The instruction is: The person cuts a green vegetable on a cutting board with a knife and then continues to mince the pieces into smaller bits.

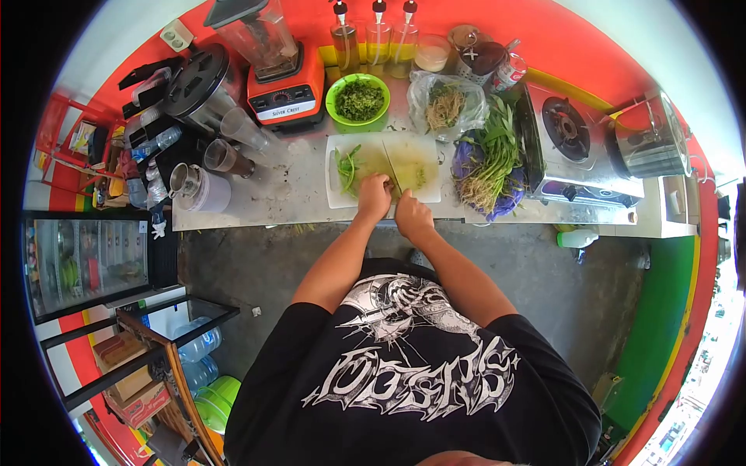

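Observation:
A white cutting board (336,194) lies at the counter's front edge. My right hand (414,215) is closed around the handle of a knife (392,165), whose blade points away from me across the board. Close to the blade's left side, my left hand (374,196) is closed with its fingers curled down onto the board; whatever is under them is hidden. Green stems (347,167) lie on the board's left part, beyond my left hand. Small chopped green bits (420,175) are spread to the right of the blade.
Behind the board stands a green bowl (332,109) of chopped greens, beside a red blender (286,97). A plastic bag (472,109) with roots and a leafy bunch (497,159) lie right, before a gas stove (584,167) with a steel pot (651,140). Cups (229,159) stand left.

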A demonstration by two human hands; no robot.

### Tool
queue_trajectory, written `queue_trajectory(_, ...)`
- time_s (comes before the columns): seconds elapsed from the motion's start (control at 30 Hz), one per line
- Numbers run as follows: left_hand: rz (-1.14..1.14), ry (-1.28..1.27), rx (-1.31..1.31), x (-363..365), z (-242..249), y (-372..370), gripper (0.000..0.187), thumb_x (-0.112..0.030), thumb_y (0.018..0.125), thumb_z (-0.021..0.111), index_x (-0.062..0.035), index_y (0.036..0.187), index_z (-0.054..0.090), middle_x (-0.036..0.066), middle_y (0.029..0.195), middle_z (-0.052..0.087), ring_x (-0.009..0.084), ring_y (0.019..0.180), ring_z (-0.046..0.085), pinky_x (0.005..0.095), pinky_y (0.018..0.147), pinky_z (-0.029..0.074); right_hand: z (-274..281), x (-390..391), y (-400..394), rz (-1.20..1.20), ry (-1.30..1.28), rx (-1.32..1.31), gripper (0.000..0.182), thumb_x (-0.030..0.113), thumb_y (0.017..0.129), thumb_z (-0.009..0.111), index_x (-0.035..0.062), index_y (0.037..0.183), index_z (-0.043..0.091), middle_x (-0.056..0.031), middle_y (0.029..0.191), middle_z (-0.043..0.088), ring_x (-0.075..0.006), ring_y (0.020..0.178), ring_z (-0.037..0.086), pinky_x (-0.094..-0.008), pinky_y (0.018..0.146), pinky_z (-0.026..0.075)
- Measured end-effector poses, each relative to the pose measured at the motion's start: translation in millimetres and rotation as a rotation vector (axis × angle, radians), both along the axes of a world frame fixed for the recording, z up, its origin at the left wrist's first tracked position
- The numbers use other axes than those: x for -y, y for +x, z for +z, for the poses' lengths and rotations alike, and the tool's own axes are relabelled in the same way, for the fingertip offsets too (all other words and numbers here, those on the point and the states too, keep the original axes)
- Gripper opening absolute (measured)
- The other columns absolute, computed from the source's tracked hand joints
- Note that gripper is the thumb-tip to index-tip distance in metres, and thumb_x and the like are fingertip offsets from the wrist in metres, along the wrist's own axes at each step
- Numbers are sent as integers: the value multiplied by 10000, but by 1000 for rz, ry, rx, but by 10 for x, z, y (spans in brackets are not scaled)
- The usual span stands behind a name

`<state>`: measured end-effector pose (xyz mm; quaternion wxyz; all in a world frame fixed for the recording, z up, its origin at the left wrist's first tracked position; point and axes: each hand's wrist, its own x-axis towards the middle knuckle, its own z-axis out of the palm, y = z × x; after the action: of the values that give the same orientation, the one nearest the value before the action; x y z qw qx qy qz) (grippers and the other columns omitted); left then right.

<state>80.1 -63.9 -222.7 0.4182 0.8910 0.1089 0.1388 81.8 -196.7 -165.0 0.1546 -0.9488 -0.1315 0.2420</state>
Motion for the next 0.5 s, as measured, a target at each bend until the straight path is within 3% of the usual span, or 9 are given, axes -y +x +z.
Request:
queue_trajectory(0.13, -29, -16, -23, -17, 111, -24, 42, -7, 762, 705, 11, 799, 708, 215, 842, 673, 418, 828, 655, 496, 762, 509, -48, -53, 206, 83, 18, 47, 297, 270, 1051, 462, -15, 1114, 520, -296, 1035, 708, -476, 972, 704, -541, 884, 552)
queue_trajectory(0.5, -26, -5, -47, -20, 0, 5, 67, 16, 771, 674, 16, 830, 707, 226, 858, 669, 429, 858, 653, 505, 771, 511, -53, -8, 68, 25, 10, 5, 307, 280, 1040, 482, -18, 1095, 528, -310, 1017, 711, -471, 988, 703, -548, 869, 553)
